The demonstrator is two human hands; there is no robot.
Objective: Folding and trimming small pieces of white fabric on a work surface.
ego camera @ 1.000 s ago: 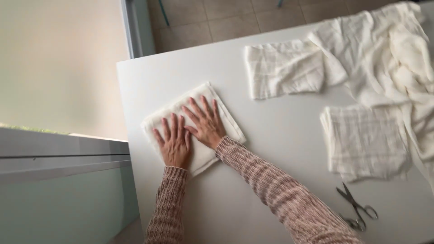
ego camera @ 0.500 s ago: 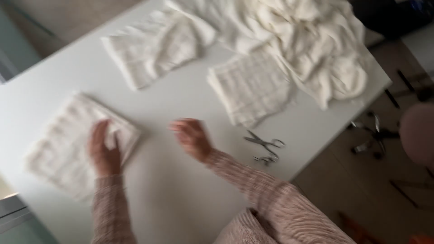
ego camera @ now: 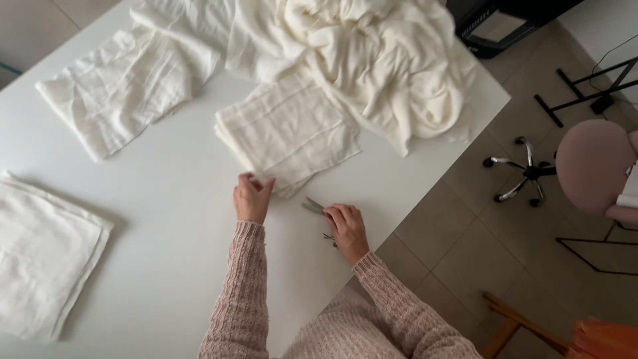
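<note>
A white table (ego camera: 166,219) carries a heaped cream fabric (ego camera: 372,60) at its far side. Nearer lies a folded cloth square (ego camera: 289,129) — the left hand (ego camera: 251,198) pinches its near corner with fingers curled. The right hand (ego camera: 347,229) lies over the scissors (ego camera: 314,206), fingers bent — whether gripped, hard to tell.
</note>
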